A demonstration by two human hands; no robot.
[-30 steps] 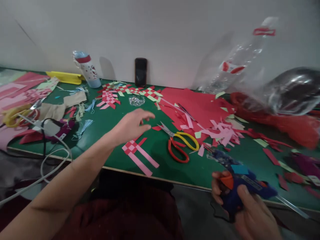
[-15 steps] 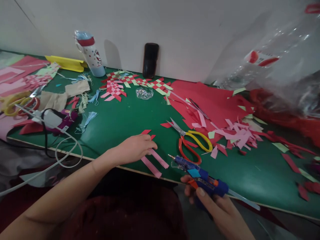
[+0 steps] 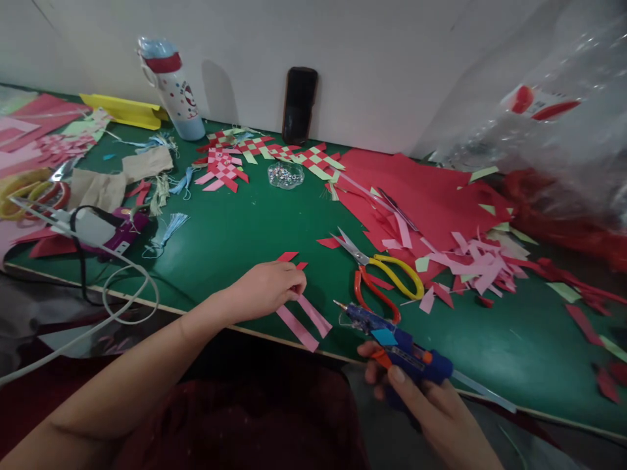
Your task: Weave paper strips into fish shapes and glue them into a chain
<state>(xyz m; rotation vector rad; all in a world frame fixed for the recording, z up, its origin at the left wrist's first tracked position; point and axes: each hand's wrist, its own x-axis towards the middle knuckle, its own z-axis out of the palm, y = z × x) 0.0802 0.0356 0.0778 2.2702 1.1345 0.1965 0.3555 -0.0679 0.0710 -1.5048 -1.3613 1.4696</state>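
Note:
My left hand [image 3: 267, 288] is closed over pink and red paper strips [image 3: 298, 328] near the table's front edge. Two pink ends stick out toward me and red tips show beyond the knuckles; the part under the fingers is hidden. In my right hand [image 3: 416, 398] is a blue hot glue gun [image 3: 399, 346] with an orange trigger. Its metal nozzle points left toward the strips, apart from them, and a clear glue stick [image 3: 484, 390] juts from its back. Scissors [image 3: 362, 261] with one yellow and one red handle lie open just beyond the gun.
Red paper sheets [image 3: 416, 186] and pink scraps [image 3: 482, 264] spread at right. Woven paper pieces [image 3: 225, 171], a dish of beads [image 3: 285, 175], a phone [image 3: 300, 104] and a bottle [image 3: 174, 91] stand or lie at the back. Tassels [image 3: 171, 228] and a white cable [image 3: 142, 287] are left.
The camera view has shifted slightly. My left fingers have curled a little more at the strips, and one pink end now looks bent. The glue gun stays in my right hand.

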